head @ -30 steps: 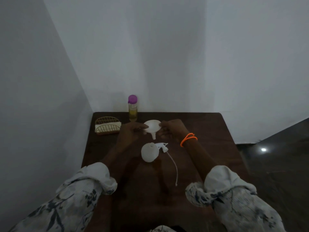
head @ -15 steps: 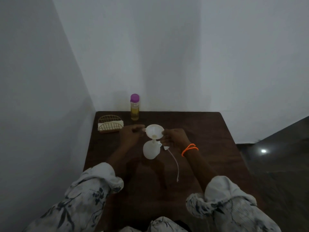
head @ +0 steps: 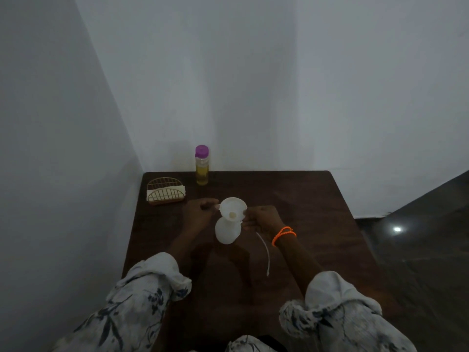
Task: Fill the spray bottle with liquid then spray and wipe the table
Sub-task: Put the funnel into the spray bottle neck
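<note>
1. Funnel point(head: 233, 209) sits in the neck of our white spray bottle point(head: 226, 231), mid-bench point(head: 304, 199).
2. Our left hand point(head: 200, 212) pinches the funnel's rim — fingers closed on it.
3. Our right hand point(head: 262, 219) grips its other side.
4. Behind the funnel — a purple-capped bottle point(head: 202, 165) of yellow liquid.

— Where are the hands?
— Both forearms reach forward, sleeves rolled. Left hand point(head: 200, 212) curled, fingertips pinching inward.
— And the other?
— Right hand point(head: 262, 219) fisted opposite, fingers closed, wrist banded orange.
</note>
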The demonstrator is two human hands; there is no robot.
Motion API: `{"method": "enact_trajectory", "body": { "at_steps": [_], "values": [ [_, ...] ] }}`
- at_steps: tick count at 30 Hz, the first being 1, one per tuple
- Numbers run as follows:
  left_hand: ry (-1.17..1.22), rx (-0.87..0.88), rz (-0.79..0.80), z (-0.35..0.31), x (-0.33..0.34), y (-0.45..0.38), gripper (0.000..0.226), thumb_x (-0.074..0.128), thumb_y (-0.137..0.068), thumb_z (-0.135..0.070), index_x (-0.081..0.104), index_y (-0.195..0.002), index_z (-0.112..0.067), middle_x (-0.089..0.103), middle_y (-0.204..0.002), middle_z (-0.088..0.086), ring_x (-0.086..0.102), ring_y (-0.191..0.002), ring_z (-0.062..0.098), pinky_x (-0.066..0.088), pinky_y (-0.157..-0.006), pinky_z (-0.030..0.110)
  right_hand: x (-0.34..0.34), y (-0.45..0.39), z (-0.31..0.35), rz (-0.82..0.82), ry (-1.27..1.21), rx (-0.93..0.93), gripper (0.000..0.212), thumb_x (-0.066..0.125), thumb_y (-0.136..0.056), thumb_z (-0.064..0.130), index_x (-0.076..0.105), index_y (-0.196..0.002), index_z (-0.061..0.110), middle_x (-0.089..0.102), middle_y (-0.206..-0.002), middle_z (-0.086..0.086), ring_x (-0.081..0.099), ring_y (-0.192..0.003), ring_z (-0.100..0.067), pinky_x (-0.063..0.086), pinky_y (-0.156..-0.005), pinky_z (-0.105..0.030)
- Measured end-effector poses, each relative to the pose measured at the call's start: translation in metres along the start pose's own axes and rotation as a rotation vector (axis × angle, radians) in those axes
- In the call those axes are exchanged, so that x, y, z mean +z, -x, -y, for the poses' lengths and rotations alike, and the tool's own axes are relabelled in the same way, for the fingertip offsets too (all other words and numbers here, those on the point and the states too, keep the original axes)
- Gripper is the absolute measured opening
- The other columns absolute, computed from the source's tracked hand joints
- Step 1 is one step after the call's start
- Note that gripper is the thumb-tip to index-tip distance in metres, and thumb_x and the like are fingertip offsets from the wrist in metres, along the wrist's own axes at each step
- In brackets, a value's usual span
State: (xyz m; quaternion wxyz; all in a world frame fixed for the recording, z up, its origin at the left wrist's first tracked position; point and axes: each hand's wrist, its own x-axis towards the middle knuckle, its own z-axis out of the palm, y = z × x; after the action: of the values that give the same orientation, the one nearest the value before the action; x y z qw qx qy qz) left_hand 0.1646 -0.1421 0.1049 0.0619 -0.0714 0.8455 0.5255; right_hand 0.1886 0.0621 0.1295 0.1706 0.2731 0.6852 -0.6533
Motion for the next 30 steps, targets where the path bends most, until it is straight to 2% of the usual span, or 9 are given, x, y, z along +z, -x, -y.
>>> {"method": "enact_trajectory", "body": {
  "at_steps": [2,5,10,16,20,23,30],
  "values": [
    [0.006,-0.012,0.002,0.001,0.0,0.001,0.023,0.075,-0.087,-0.017,0.075,-0.109,-0.021,0.074,-0.111,-0.003,0.065,-0.102,0.009,0.054,-0.095,0.034,0.001,0.001,0.0,0.003,0.003,-0.001,0.019,0.071,-0.087,0.006,0.07,-0.099,-0.01,0.072,-0.086,-0.027,0.073,-0.073,-0.031,0.062,-0.073,-0.043],
    [0.03,-0.02,-0.015,-0.003,-0.002,0.0,0.023,0.075,-0.088,-0.017,0.075,-0.11,-0.021,0.073,-0.113,-0.004,0.064,-0.103,0.008,0.053,-0.095,0.032,0.003,0.001,0.005,0.002,-0.005,-0.005,0.02,0.072,-0.087,0.007,0.07,-0.097,-0.009,0.072,-0.087,-0.027,0.073,-0.075,-0.033,0.062,-0.075,-0.046],
    [0.065,0.014,-0.048,-0.01,-0.007,-0.006,0.023,0.074,-0.088,-0.018,0.075,-0.111,-0.022,0.073,-0.113,-0.005,0.065,-0.107,0.009,0.053,-0.094,0.03,0.003,0.004,0.023,0.021,-0.06,0.012,0.014,0.071,-0.087,0.004,0.069,-0.095,-0.008,0.072,-0.078,-0.024,0.071,-0.063,-0.028,0.062,-0.066,-0.039],
    [0.117,0.018,-0.057,-0.012,-0.009,-0.004,0.024,0.074,-0.088,-0.018,0.074,-0.112,-0.022,0.074,-0.112,-0.005,0.067,-0.104,0.008,0.056,-0.094,0.033,0.0,0.008,0.031,0.033,-0.076,-0.003,0.026,0.071,-0.088,0.006,0.067,-0.106,-0.012,0.071,-0.083,-0.024,0.071,-0.06,-0.025,0.062,-0.061,-0.033],
    [0.119,0.005,-0.054,-0.009,-0.01,0.0,0.023,0.075,-0.088,-0.018,0.075,-0.11,-0.024,0.074,-0.11,-0.006,0.067,-0.101,0.007,0.056,-0.089,0.028,-0.001,0.01,0.029,0.045,-0.063,0.002,0.022,0.07,-0.089,0.007,0.068,-0.104,-0.009,0.072,-0.079,-0.022,0.071,-0.062,-0.024,0.062,-0.067,-0.035],
    [0.084,-0.002,-0.03,-0.005,-0.01,0.001,0.022,0.075,-0.087,-0.019,0.075,-0.108,-0.026,0.074,-0.109,-0.007,0.067,-0.101,0.008,0.057,-0.091,0.032,0.001,0.009,0.023,0.038,-0.047,0.016,0.021,0.071,-0.088,0.007,0.069,-0.1,-0.009,0.072,-0.075,-0.021,0.072,-0.062,-0.025,0.062,-0.06,-0.034],
    [0.086,-0.026,-0.023,-0.006,-0.006,0.002,0.022,0.075,-0.087,-0.016,0.075,-0.108,-0.02,0.074,-0.107,-0.004,0.067,-0.099,0.01,0.054,-0.088,0.028,0.003,0.004,0.011,0.026,-0.01,0.034,0.021,0.07,-0.088,0.006,0.067,-0.101,-0.011,0.07,-0.091,-0.032,0.072,-0.069,-0.029,0.062,-0.068,-0.039]
  ]
}}
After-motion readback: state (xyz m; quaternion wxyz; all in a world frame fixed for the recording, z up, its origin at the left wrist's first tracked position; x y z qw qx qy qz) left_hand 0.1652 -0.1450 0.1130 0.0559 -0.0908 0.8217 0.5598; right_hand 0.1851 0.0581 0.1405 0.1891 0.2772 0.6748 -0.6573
